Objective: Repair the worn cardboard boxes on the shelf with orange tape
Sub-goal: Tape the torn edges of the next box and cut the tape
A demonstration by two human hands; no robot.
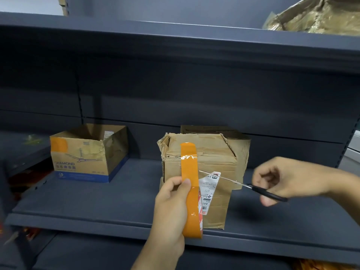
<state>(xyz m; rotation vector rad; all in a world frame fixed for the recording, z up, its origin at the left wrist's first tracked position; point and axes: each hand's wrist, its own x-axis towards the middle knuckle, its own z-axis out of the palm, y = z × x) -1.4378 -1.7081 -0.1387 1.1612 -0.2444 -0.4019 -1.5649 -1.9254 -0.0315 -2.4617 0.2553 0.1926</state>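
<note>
Left hand (171,199) pinching orange tape roll (191,213), strip stuck on torn cardboard box (206,152); right hand (280,182) gripping scissors (253,187).

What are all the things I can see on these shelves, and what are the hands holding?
closed cardboard box: 1, brown, crumpled, middle of the shelf, white label on its front
open cardboard box: 1, brown with a blue base and an orange patch, left on the shelf
orange tape: 1 strip, stuck over the closed box's top edge, running down to the left hand
scissors: 1 pair, black handles, blades reaching the tape
crumpled wrapped bundle: 1, brownish, upper shelf, right
shelf: dark grey
left hand: holds the tape
right hand: grips the scissors
</note>
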